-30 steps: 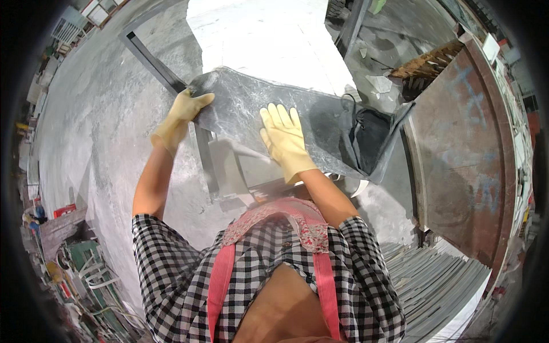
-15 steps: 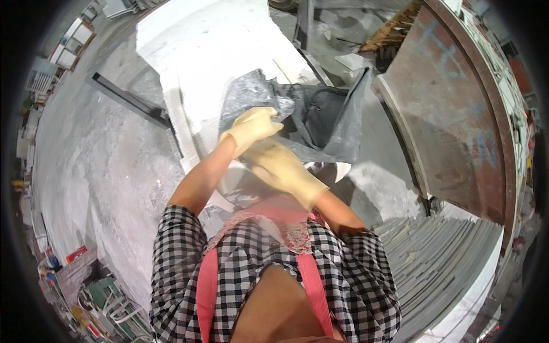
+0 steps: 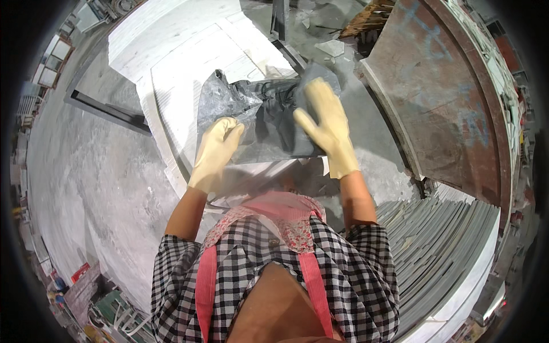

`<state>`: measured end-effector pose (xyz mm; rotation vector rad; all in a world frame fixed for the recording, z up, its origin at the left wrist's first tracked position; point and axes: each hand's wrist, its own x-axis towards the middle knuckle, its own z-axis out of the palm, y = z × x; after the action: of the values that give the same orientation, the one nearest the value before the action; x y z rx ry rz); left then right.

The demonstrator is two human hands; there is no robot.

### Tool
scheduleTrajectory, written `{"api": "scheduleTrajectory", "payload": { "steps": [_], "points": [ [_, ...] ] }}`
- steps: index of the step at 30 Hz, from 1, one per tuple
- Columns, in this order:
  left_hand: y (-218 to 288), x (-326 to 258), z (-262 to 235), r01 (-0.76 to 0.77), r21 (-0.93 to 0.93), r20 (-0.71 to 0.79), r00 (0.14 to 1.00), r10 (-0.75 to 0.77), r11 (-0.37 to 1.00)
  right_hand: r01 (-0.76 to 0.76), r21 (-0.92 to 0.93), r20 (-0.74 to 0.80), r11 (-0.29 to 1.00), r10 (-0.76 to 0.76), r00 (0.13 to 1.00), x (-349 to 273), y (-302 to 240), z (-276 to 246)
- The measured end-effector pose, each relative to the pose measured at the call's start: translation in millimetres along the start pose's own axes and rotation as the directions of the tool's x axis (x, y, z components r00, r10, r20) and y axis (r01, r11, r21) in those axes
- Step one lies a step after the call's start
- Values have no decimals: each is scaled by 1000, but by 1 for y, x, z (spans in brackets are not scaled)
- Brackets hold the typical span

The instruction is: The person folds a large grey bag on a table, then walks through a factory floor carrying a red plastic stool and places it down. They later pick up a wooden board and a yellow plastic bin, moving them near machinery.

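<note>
A sheet of clear plastic film (image 3: 229, 103) lies crumpled over a dark grey slab (image 3: 274, 128) in front of me. My left hand (image 3: 214, 151), in a pale yellow rubber glove, grips the film at its left lower edge. My right hand (image 3: 323, 123), gloved the same, presses flat with fingers spread on the right side of the film and slab. The slab rests on a stack of white stone slabs (image 3: 183, 63). I wear a black and white checked shirt and a pink apron.
A large rust-brown slab (image 3: 446, 97) leans at the right. A stack of thin grey tiles (image 3: 434, 246) stands at the lower right. A dark metal bar (image 3: 103, 108) lies on the dusty grey floor at left. Rubble lies at the top.
My view has shifted so the white slabs sit nearer the centre. My hands, crossed close together half a second ago, have spread apart over the plastic film.
</note>
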<state>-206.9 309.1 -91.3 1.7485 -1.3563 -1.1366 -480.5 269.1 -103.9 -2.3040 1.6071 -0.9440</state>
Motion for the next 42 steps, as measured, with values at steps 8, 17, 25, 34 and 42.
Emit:
{"api": "scheduleTrajectory", "payload": {
  "steps": [8,17,25,34,42],
  "points": [
    [-13,0,10,-286,302,50,957,285,909,152,-243,278,958,-81,957,4,-14,25],
    [-13,-6,14,37,-216,-95,994,-59,976,86,-70,340,994,-57,939,-36,-35,-3],
    [-7,2,12,-434,243,-49,887,458,867,-214,128,-270,968,241,932,-33,-14,-15],
    [-18,53,30,-541,614,389,841,376,575,-216,19,-357,976,209,910,-30,-18,-26],
    [-26,66,44,-468,695,262,872,414,546,267,-267,-75,926,-297,952,-24,-23,4]
  ]
}}
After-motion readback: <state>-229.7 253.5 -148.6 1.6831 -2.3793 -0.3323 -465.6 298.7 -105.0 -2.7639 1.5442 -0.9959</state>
